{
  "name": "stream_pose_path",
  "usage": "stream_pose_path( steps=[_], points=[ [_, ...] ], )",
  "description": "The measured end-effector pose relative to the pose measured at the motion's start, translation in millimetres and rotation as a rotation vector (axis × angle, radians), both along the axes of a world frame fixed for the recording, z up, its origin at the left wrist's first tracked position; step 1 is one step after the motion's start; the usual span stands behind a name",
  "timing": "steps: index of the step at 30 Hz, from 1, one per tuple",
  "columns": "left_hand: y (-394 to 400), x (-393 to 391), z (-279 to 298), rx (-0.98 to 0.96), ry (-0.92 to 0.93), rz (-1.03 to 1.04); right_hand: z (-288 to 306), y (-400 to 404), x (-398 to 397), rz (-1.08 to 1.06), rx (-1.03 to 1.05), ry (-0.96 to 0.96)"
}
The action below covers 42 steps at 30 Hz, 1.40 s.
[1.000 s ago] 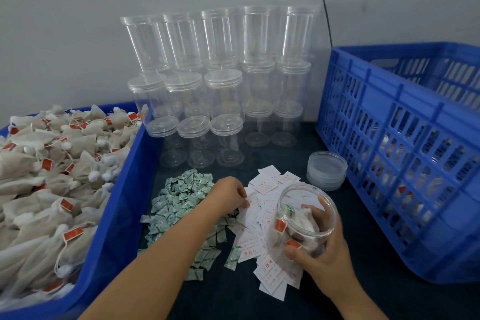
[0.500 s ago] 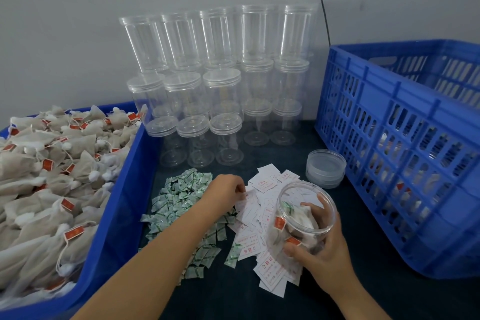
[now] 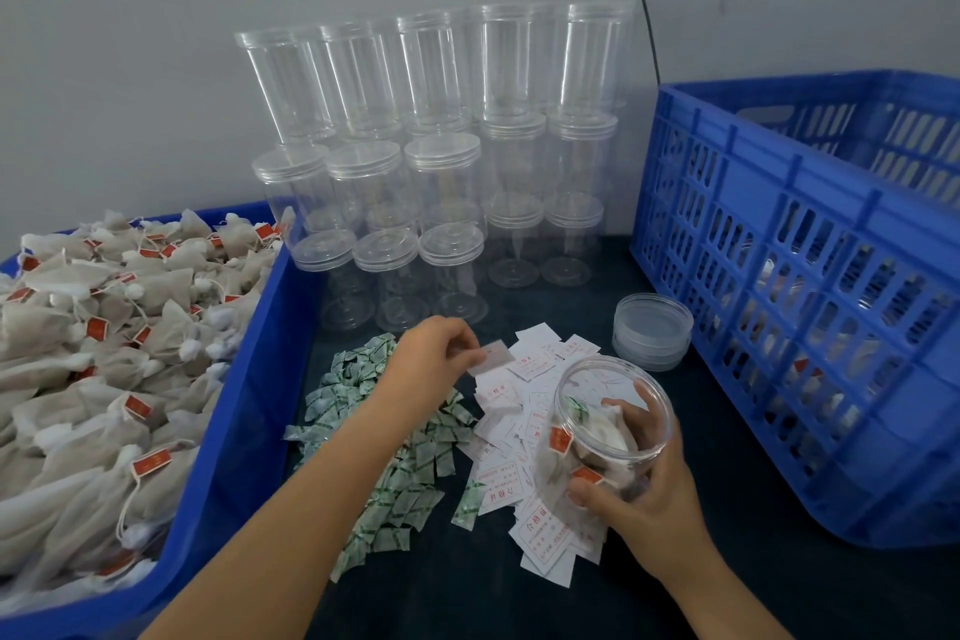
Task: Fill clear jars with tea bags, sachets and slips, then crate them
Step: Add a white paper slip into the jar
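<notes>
Clear plastic jar (image 3: 613, 426) tilted, mouth toward the camera, gripped round its lower body by the right hand (image 3: 641, 499); tea bags with red tags inside it. Left hand (image 3: 434, 353) pinches one white slip (image 3: 491, 359) lifted just above the slip pile (image 3: 524, 457), which lies between the two hands. Green sachets (image 3: 384, 442) spread under the left forearm. Blue tray of tea bags (image 3: 104, 353) left of the left hand. Blue crate (image 3: 810, 276) right of the right hand. Stacked empty jars (image 3: 431, 161) beyond both hands; loose lids (image 3: 652, 330) near the crate.
</notes>
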<state>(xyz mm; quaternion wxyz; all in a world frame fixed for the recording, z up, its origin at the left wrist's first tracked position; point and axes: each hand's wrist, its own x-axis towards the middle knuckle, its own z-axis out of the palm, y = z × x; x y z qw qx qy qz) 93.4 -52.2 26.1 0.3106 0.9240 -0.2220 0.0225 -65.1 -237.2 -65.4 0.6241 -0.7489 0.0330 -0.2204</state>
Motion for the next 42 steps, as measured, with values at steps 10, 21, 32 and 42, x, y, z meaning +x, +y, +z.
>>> stream_pose_path(
  steps=[10, 21, 32, 42],
  points=[
    [-24, -66, 81, -0.423, 0.096, -0.273, -2, 0, 1, -0.005, 0.011, -0.004],
    [-69, -81, 71, 0.216, -0.027, -0.416, -3, 0, 2, 0.044, 0.107, 0.012],
    [-72, -83, 60, 0.554, -0.32, -0.381, 2, 3, 3, 0.032, 0.099, -0.011],
    [-70, -84, 51, 0.456, -0.521, -0.404, 1, 2, 2, 0.027, 0.06, 0.003]
  ],
)
